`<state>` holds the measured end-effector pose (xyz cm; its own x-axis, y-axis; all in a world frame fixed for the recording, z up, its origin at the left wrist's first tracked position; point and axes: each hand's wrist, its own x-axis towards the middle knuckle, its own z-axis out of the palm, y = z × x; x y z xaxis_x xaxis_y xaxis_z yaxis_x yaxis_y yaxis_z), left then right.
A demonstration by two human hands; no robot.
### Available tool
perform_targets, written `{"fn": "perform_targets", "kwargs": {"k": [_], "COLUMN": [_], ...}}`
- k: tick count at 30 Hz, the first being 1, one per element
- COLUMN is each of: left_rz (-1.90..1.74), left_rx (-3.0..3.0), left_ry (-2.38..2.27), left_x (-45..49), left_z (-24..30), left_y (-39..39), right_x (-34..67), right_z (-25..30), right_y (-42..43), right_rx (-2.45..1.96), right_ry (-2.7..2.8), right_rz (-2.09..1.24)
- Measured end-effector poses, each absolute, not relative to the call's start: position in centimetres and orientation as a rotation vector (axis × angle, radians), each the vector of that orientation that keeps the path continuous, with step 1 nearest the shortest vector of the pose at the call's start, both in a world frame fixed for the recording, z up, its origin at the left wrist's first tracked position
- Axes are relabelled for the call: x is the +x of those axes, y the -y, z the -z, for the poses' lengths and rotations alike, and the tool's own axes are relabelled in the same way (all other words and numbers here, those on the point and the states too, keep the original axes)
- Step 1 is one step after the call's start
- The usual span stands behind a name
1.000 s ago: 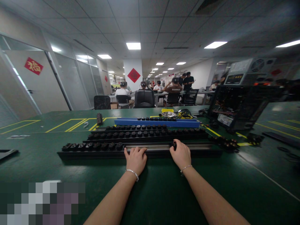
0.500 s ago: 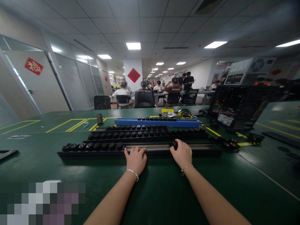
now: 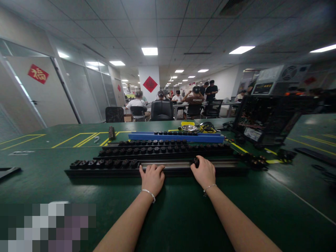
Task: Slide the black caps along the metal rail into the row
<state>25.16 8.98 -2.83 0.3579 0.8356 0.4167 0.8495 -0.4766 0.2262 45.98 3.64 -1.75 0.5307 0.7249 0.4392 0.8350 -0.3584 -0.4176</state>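
Observation:
On the green table lies a long black rail (image 3: 173, 171) with a bare metal channel along its right part. Several small round black parts (image 3: 105, 163) sit in a row on its left end. My left hand (image 3: 153, 177) grips the rail near its middle, thumb and fingers at the edge beside the last part in the row. Farther right, my right hand (image 3: 204, 172) pinches one round black part (image 3: 195, 162) at the channel; my fingers partly cover it, and whether it sits in the channel I cannot tell.
Behind lie more black rails (image 3: 162, 151) filled with round parts and a blue rail (image 3: 178, 137). Loose black parts (image 3: 256, 161) lie off the right end. Beyond stand a metal bowl (image 3: 189, 128) and an open computer case (image 3: 265, 119). People sit at the far desks.

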Motion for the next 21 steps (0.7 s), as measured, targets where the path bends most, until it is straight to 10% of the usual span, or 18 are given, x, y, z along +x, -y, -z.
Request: {"fn": "perform_targets", "kwargs": {"k": [21], "left_rz": [0.779], "left_rx": [-2.561], "left_ry": [1.575], "left_x": [25.14], "left_z": [3.09], "left_y": [-9.14], "right_x": [46.90], "right_z": [1.87], "right_y": [-3.62], "right_rx": [-2.192], "right_ry": [1.223], "right_rz": [0.218]}}
